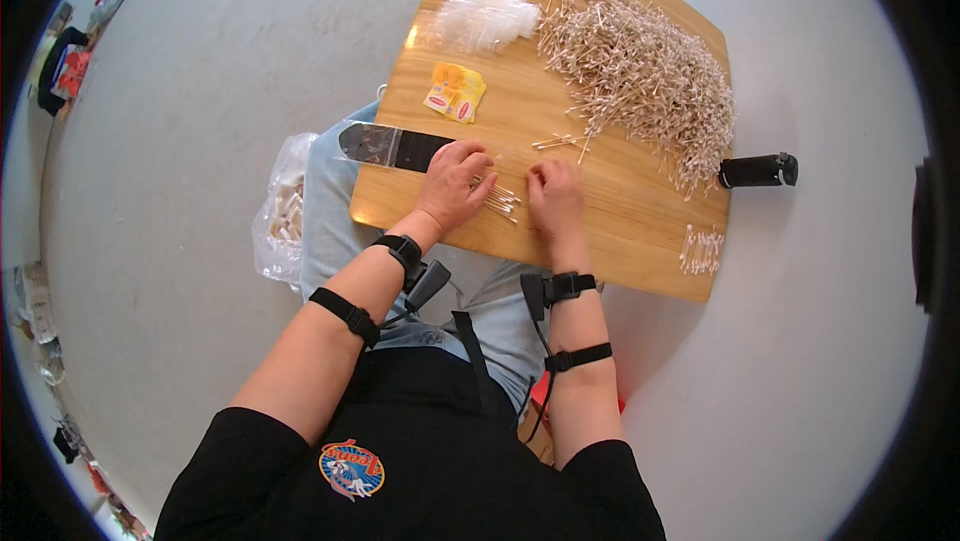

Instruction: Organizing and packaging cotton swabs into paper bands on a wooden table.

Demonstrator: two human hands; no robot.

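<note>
Left hand closed over a bunch of swabs, ends fanning out rightward on the wooden table. Right hand just beside, fingers curled down at the same bunch; grip unclear. Big swab pile farther back; clear bags behind.

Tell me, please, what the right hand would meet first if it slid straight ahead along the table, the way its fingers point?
Probably the few loose swabs just beyond the right hand, then the big swab heap; the exact line is hard to judge.
</note>
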